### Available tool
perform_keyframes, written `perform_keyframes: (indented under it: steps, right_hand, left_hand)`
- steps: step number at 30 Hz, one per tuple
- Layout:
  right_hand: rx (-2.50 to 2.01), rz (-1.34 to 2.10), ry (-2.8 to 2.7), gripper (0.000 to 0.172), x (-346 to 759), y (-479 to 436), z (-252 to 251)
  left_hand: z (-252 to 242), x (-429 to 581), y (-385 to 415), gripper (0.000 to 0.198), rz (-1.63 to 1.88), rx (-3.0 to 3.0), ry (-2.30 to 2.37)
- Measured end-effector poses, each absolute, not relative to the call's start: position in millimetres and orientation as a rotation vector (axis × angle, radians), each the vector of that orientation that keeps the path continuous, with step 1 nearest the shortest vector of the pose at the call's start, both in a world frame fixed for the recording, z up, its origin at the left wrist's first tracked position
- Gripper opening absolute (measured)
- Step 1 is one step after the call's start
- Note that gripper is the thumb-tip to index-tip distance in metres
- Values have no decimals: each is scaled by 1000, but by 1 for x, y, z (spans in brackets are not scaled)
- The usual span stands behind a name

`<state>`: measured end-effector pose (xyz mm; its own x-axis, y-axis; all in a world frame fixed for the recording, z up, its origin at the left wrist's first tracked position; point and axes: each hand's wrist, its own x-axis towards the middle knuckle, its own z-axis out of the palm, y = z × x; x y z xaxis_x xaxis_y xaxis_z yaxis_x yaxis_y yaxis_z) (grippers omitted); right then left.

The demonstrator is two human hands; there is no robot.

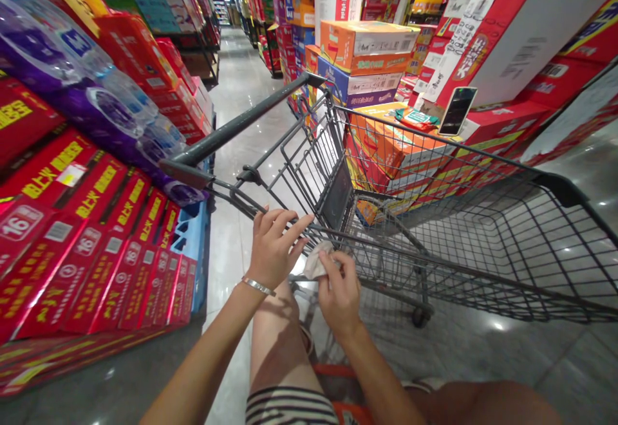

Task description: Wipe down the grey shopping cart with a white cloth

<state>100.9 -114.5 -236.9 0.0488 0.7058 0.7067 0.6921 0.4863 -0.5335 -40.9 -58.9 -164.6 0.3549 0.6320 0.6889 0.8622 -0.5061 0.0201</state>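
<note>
A dark metal shopping cart (463,264) stands side-on before me, its basket stretching to the right. My left hand (276,245) rests at the cart's upper side rail near the handle end, fingers spread, with a silver bracelet at the wrist. Just right of it, my right hand (340,290) pinches a crumpled whitish wipe or tissue (317,261) against the wire side. The cart's handle bar (251,119) slants up and away beyond my left hand. Inside the basket, the dark seat panel (337,196) sits near the handle end.
Stacked red drink cartons (96,238) and purple-wrapped bottles (116,103) line the left. Behind the cart are piled boxes (367,45), with a phone (458,111) propped upright and a green-and-red packet (416,118) on top. A tiled aisle (236,71) runs back between the shelves.
</note>
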Motion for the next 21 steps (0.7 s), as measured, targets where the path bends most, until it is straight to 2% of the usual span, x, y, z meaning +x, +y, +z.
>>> perform_keyframes:
  steps: [6,21]
  right_hand:
    - [-1336,30,-1712,41,100,-100,-244]
    - [-1568,-112,-1753,38,106,-109,-274]
  left_hand:
    - [-165,-34,-59,24,-956,-2231,-1372]
    - [-166,-31,-58,24,-953,-2199,-1394]
